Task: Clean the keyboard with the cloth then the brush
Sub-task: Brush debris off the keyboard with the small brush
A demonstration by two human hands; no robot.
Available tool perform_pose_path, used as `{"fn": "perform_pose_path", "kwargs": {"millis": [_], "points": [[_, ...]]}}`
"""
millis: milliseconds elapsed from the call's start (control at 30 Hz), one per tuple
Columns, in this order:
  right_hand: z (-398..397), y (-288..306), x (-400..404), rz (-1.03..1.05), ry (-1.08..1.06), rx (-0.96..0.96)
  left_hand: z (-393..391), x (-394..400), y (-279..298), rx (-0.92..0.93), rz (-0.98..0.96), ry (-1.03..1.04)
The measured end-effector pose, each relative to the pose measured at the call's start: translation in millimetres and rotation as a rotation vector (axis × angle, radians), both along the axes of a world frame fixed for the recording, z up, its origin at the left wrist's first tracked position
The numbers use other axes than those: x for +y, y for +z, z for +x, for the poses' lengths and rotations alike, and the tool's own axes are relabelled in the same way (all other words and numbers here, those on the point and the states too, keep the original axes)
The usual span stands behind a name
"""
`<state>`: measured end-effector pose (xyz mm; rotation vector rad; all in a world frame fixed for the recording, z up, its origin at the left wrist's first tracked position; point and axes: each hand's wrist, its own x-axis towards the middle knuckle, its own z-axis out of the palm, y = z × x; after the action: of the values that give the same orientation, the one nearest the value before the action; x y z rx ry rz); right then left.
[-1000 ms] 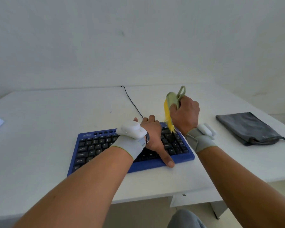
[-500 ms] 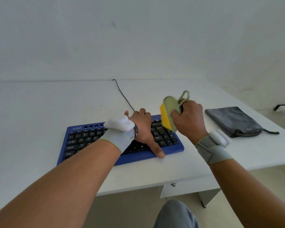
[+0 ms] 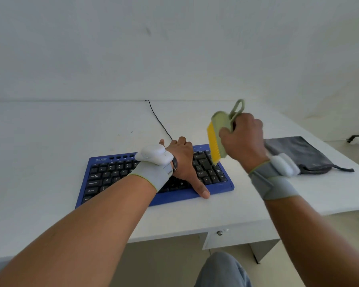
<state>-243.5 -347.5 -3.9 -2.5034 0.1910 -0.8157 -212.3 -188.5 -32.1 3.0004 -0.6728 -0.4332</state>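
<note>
Right of centre, the right hand (image 3: 241, 139) grips the brush (image 3: 218, 137), bristles just over the keyboard (image 3: 153, 179) at its right end. Left hand (image 3: 183, 162) rests spread on the keys, steadying it. Best to sweep lightly along rows. Cloth (image 3: 296, 154) lies at right.

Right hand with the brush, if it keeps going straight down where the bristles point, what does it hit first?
Most likely the right-end keys of the blue keyboard. The right hand grips the brush with its yellow bristles aimed down-left just above those keys. Nothing else shows in between, though depth is uncertain.
</note>
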Motion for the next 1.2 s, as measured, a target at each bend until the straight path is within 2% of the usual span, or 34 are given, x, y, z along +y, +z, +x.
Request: {"fn": "perform_pose_path", "kwargs": {"millis": [100, 233, 433, 567, 733, 933, 1100, 1200], "points": [[8.3, -17.9, 3.7, -0.032, 0.043, 0.01, -1.0, -0.9, 0.1, -0.004, 0.006, 0.005], [-13.6, -21.9, -1.9, -0.099, 0.111, 0.118, -1.0, -1.2, 0.2, -0.003, -0.001, 0.016], [-68.4, 14.6, -16.6, -0.216, 0.168, 0.343, -3.6, 0.4, 1.0, -0.004, -0.03, 0.018], [-53.9, 28.4, -22.8, -0.141, 0.057, 0.209, -3.7, 4.1, 1.8, -0.012, -0.069, 0.005], [-6.8, 5.8, -0.1, -0.032, 0.14, 0.281, -3.3, 14.9, -4.3, -0.008, -0.126, 0.013], [46.5, -10.4, 3.8, 0.004, 0.054, 0.185, -2.0, 13.4, -4.1, 0.014, -0.12, 0.01], [42.5, -2.3, 2.3, 0.082, 0.041, -0.031, -2.6, 17.1, -6.4, 0.02, -0.154, 0.001], [23.0, -1.3, 8.1, 0.132, 0.107, 0.003, -3.6, 23.1, -3.0, 0.049, -0.154, -0.01]]}}
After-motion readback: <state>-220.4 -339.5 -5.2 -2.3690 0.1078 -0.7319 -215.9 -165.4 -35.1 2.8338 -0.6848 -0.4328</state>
